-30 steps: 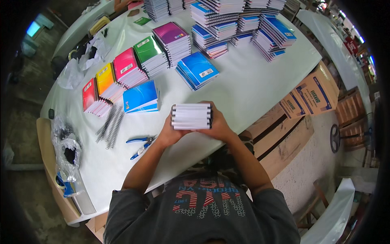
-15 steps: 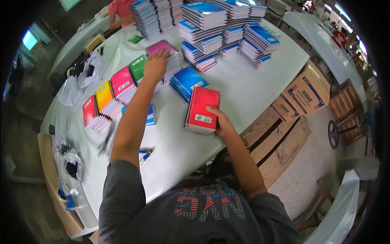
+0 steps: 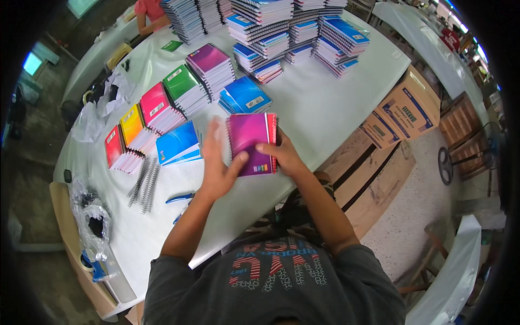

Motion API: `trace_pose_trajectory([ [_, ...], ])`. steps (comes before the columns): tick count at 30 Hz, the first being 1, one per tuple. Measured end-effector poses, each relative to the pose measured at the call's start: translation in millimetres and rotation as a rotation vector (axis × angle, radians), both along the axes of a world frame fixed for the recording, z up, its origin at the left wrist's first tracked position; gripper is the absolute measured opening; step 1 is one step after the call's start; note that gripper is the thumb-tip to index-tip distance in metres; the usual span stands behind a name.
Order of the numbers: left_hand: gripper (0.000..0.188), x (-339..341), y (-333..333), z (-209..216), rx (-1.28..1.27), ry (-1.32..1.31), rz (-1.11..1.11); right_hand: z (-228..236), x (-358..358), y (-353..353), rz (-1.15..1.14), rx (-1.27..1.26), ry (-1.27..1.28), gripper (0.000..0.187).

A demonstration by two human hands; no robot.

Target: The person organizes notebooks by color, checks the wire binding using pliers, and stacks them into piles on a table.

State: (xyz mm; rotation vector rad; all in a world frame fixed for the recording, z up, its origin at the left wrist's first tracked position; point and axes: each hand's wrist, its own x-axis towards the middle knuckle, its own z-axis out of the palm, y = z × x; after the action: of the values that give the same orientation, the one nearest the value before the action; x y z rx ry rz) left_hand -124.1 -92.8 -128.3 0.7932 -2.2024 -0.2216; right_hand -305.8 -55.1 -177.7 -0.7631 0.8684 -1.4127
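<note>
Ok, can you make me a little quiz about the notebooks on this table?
1. True or false: the right hand holds a purple notebook.
2. Which colour is the pile at the left end of the row of coloured piles? A) green B) red C) white
3. Fill in: the left hand touches the held notebook's ____ edge.

Key:
1. True. The purple notebook is held up above the white table.
2. B. The red pile is leftmost, beside the yellow pile.
3. Left; its thumb rests on the cover.
</note>
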Motion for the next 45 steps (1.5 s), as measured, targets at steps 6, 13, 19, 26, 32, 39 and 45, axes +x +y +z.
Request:
trace_pose_trajectory([
  [6,0.068,1.4,3.5,-31.7,1.099,0.639,-0.331,6.0,15.2,7.4,-0.140,-0.428,0.236,0.094],
  [13,0.079,1.9,4.5,-74.2,0.879,0.499,-0.352,-29.3,22.0,12.0,-0.148,-0.308,0.403,0.094],
  [19,0.072,9.1,-9.8,-75.7,0.852,0.275,-0.325,-4.3,6.4,16.4,-0.064,-0.154,0.706,0.088],
  [26,0.053,-19.4,-32.3,29.9,-0.195,0.077,-0.552,32.3,-70.3,58.4,0.294,0.336,-0.324,0.060],
  [32,0.059,-62.3,-38.7,54.0,-0.363,-0.106,-0.564,103.8,-72.8,71.5,0.161,0.300,-0.094,0.056],
  [39,0.062,-94.0,-15.8,-52.2,0.340,0.130,-0.187,144.6,-173.0,-15.2,-0.490,0.167,0.075,0.048],
  [45,0.035,-95.2,-14.5,-73.8,0.325,-0.034,-0.239,160.6,-283.0,-131.3,-0.804,0.153,0.067,0.043],
])
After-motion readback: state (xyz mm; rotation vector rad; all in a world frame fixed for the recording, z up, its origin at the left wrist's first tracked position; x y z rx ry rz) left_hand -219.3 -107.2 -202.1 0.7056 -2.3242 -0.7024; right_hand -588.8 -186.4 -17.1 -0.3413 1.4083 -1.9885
